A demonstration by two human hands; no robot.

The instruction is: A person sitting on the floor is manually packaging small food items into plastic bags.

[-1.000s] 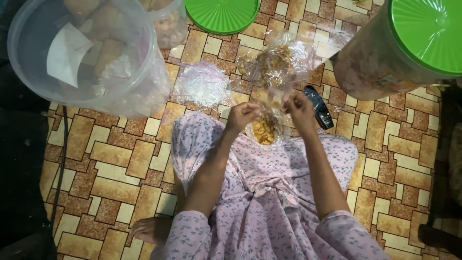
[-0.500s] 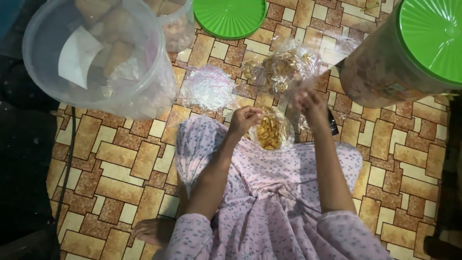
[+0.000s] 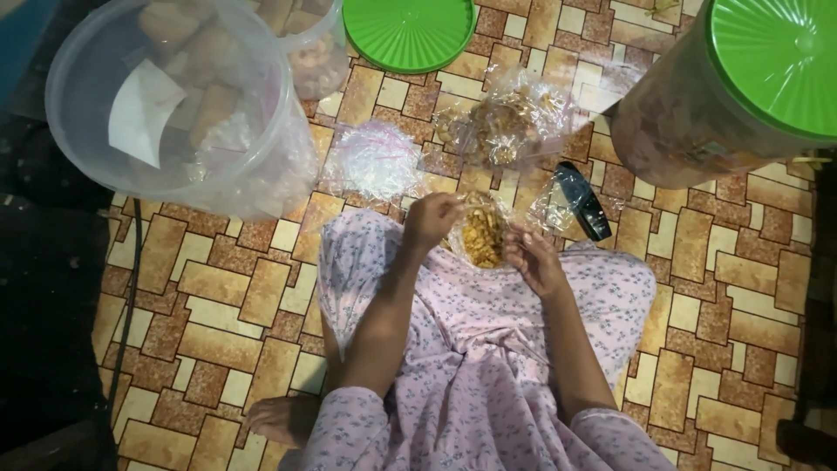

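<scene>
The person sits on a tiled floor (image 3: 218,305) with a small clear bag of golden fried snacks (image 3: 482,235) resting on the lap, at about 12 o'clock from the body. The left hand (image 3: 433,220) pinches the bag's left edge and the right hand (image 3: 534,260) closes on its right side — both clamped on the plastic, held close together with only the bag between them.

The likeliest trouble, judging from the grip: the thin film could slip or tear and the brittle pieces spill onto the floral dress (image 3: 488,349) or get crushed between the fingers.

At 12 o'clock beyond the hands lies a bigger clear bag of snacks (image 3: 506,126); at 10 o'clock a crumpled stack of clear bags (image 3: 373,161). A black handheld device (image 3: 584,201) lies just beside the right hand at 1 o'clock, close enough to be knocked. A large clear tub (image 3: 174,105) crowds 10 o'clock, a green lid (image 3: 410,30) lies at 12, and a green-lidded jar (image 3: 732,96) stands at 2.
</scene>
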